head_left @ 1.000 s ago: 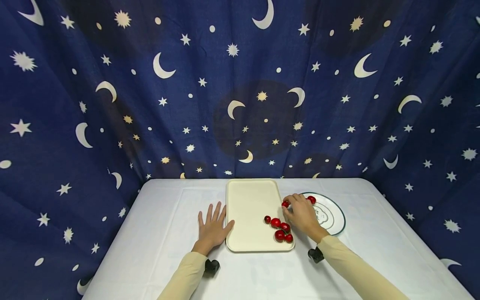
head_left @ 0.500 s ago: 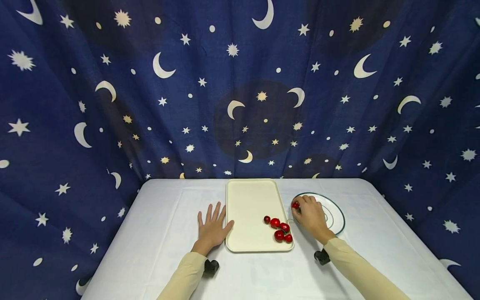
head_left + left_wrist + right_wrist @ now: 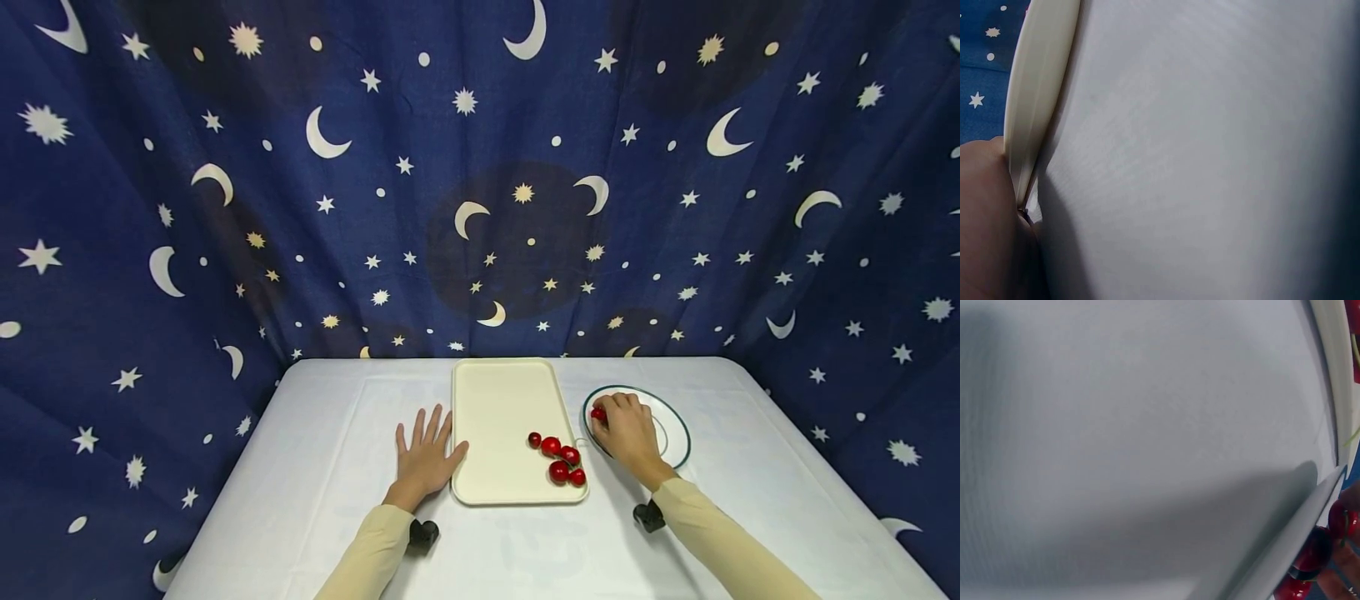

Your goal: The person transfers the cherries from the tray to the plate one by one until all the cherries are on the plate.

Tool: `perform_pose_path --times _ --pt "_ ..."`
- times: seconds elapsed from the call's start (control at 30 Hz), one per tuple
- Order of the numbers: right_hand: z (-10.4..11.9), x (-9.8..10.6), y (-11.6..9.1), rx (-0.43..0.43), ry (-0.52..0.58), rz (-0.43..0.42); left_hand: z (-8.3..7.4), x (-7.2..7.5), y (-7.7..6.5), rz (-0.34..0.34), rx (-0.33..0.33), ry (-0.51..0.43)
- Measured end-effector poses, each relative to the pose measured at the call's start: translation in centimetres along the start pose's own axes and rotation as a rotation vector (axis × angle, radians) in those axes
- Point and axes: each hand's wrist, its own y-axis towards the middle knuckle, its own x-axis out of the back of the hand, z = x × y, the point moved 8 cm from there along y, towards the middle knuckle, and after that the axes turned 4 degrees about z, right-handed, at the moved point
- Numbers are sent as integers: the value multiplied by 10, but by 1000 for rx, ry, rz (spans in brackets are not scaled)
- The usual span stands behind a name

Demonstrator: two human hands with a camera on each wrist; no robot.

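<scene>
My right hand [image 3: 626, 429] is over the round plate [image 3: 678, 433], pinching a red cherry [image 3: 598, 414] between thumb and fingers. Seen from the right wrist, the cherry [image 3: 1342, 520] lies against the fingers, beyond the plate's rim [image 3: 1285, 540]. More cherries [image 3: 1313, 550] sit close by it on the plate, partly cut off. My left hand [image 3: 425, 460] lies with fingers spread on the table, its thumb at the left edge of the cream tray [image 3: 498, 400]. In the left wrist view, the tray's side [image 3: 1041, 75] meets that hand.
Several red cherries [image 3: 558, 472] with stems lie at the tray's near right corner. A white cloth [image 3: 525, 550] covers the table. A dark blue curtain [image 3: 390, 217] with moons and stars hangs behind and at both sides.
My right hand has moved right, from the tray's right edge to over the plate, carrying the cherry with it. My left hand has stayed still.
</scene>
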Motion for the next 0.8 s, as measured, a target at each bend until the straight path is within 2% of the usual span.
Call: perform_pose_path --times 0.57,0.8 --pt "0 -2 -3 19 6 -6 1 -1 0 3 6 17" --pt "10 1 1 24 31 5 1 -2 1 0 0 21"
